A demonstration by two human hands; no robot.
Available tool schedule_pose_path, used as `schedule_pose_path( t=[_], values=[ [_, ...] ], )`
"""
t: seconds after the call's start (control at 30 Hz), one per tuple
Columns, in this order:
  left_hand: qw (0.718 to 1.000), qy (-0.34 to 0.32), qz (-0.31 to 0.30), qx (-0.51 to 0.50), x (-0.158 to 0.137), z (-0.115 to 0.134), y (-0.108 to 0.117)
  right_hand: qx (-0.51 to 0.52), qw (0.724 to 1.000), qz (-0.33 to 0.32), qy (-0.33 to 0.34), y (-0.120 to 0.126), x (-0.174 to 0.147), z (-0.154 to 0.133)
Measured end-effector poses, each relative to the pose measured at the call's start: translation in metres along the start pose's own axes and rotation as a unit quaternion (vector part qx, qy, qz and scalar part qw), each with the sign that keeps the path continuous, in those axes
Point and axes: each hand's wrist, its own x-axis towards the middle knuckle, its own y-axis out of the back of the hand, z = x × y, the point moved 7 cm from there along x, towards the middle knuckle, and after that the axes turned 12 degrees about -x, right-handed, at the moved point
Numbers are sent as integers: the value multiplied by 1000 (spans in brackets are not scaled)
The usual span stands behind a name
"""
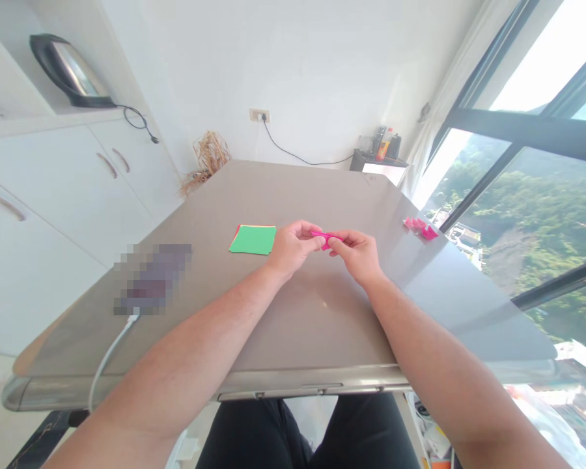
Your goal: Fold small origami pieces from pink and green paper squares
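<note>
A small folded piece of bright pink paper [325,238] is held above the middle of the table between my two hands. My left hand [295,246] pinches its left end between thumb and fingers. At its right end, my right hand [357,253] grips it the same way. Just left of my left hand lies a stack of coloured paper squares [252,240], green on top with red and yellow edges showing. Several folded pink paper pieces [420,228] sit together near the table's right edge.
The grey table [317,326] fills the middle of the view. A blurred-out device [151,280] with a white cable [108,355] lies at left. An electric kettle [73,71] stands on a shelf. Bottles [383,144] stand on a small cabinet behind, and a window is at right.
</note>
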Motion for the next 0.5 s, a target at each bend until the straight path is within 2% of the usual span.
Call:
schedule_pose_path(
  t=[0.2,0.5],
  values=[
    [1000,29,-4,-7,1,0,2,29,999,-18,2,-3,0,0],
    [999,12,19,26,1,3,6,40,999,-25,2,-4,-2,-7]
  ],
)
